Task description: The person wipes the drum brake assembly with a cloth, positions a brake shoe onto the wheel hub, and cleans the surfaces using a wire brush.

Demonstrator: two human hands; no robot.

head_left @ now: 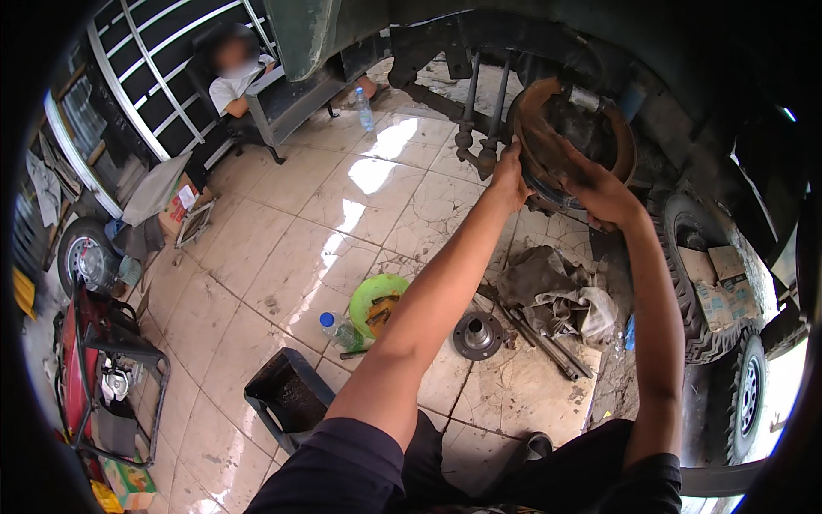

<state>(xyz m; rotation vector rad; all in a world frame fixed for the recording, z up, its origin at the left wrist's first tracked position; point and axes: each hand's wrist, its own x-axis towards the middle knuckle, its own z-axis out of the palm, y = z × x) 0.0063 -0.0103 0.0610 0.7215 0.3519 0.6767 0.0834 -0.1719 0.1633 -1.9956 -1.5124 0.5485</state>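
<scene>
Both my arms reach up from the lower edge to a rusty round brake assembly (572,128) under a dark vehicle. My left hand (509,176) grips its left rim, fingers curled around the edge. At the assembly's lower front, my right hand (604,193) presses against the dark brake parts; what its fingers hold is hidden. A metal wheel hub (478,334) lies on the tiled floor below, beside long metal rods (548,343) and a heap of dirty rags (556,287).
A green bowl (377,301) with parts and a plastic bottle (340,330) sit on the floor. A black stool (287,398) stands near my left side. A tyre (689,283) with cardboard lies at right. A person (235,77) sits at the back left by a red cart (103,368).
</scene>
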